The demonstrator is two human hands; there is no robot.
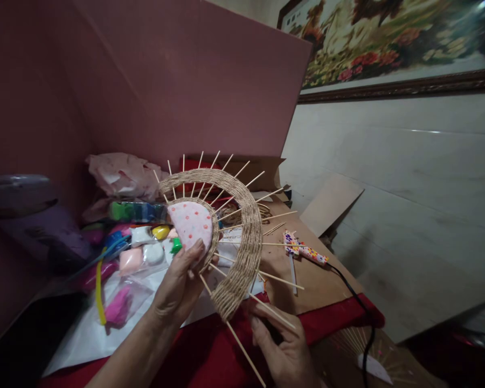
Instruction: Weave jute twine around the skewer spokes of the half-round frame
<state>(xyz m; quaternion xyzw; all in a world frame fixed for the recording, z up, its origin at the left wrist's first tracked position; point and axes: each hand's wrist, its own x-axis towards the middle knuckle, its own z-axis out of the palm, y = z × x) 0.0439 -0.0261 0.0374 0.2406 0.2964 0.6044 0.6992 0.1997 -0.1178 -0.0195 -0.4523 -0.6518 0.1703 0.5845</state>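
Note:
A fan-shaped piece with thin wooden sticks is held up over the table. Its woven twine band (248, 226) arcs across the sticks, and a half-round pink spotted pad (191, 221) edged in twine forms its centre. My left hand (181, 280) grips the pad's lower edge, thumb on the front, fingers mostly hidden behind. Lower right, beside the band's lower end, my right hand (283, 339) has its fingers curled near the lower sticks; whether it pinches one is hard to make out.
Packets of coloured clay (131, 261) lie on white paper at the left. A patterned glue gun (305, 249) with a black cord rests on the brown board at the right. Behind is a crumpled pink cloth (123, 175). Another stick fan (375, 367) sits low at the right.

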